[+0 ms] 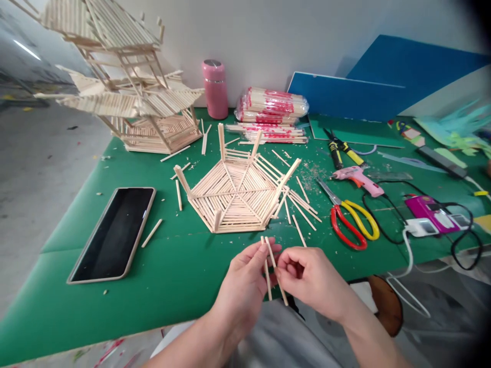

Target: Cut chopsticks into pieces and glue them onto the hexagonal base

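Head view: left hand and right hand are pinching two sticks abreast, seemingly comparing them, a hexagonal frame sitting beyond.

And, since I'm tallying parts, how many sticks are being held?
2: one stick under the thumb of the left hand, a second stick beside it, nearer the right hand. More could be hidden.

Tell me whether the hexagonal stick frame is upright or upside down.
Upright: the stick frame sits base-down on the green table, its corner posts pointing up.
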`<move>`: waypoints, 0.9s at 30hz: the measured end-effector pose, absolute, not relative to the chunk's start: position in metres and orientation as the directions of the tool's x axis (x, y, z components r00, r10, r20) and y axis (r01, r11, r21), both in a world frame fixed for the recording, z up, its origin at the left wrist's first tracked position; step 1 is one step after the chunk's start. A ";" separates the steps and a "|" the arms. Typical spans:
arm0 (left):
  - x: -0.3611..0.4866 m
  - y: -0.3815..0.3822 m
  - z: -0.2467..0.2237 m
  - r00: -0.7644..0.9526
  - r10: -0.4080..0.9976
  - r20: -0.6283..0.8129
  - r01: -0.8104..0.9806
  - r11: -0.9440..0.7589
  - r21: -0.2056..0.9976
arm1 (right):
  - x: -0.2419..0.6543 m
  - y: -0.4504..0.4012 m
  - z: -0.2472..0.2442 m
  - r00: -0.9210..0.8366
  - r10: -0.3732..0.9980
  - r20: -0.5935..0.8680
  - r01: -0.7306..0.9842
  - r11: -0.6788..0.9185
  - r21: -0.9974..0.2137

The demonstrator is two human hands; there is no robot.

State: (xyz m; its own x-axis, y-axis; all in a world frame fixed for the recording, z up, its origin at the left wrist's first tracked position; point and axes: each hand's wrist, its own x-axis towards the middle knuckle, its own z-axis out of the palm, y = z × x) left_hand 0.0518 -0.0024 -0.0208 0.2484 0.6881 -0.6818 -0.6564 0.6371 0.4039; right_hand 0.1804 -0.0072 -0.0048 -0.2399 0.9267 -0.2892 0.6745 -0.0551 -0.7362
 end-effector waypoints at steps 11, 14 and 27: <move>0.052 -0.005 -0.018 0.250 0.703 -0.666 -0.684 0.615 0.393 | 0.177 -0.008 -0.009 -0.272 0.935 -0.227 0.683 0.022 -0.730; 0.052 -0.004 -0.017 0.239 0.709 -0.664 -0.684 0.608 0.403 | 0.177 -0.007 -0.009 -0.276 0.934 -0.228 0.678 0.021 -0.734; 0.051 -0.001 -0.019 0.212 0.734 -0.645 -0.702 0.574 0.422 | 0.174 -0.004 -0.007 -0.292 0.931 -0.221 0.654 0.025 -0.756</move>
State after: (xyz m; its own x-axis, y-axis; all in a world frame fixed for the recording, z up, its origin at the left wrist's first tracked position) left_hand 0.0508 -0.0012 -0.0188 0.2122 0.7338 -0.6453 -0.7018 0.5740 0.4219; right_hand 0.1742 -0.0041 -0.0072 -0.2919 0.9305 -0.2212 0.6536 0.0253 -0.7564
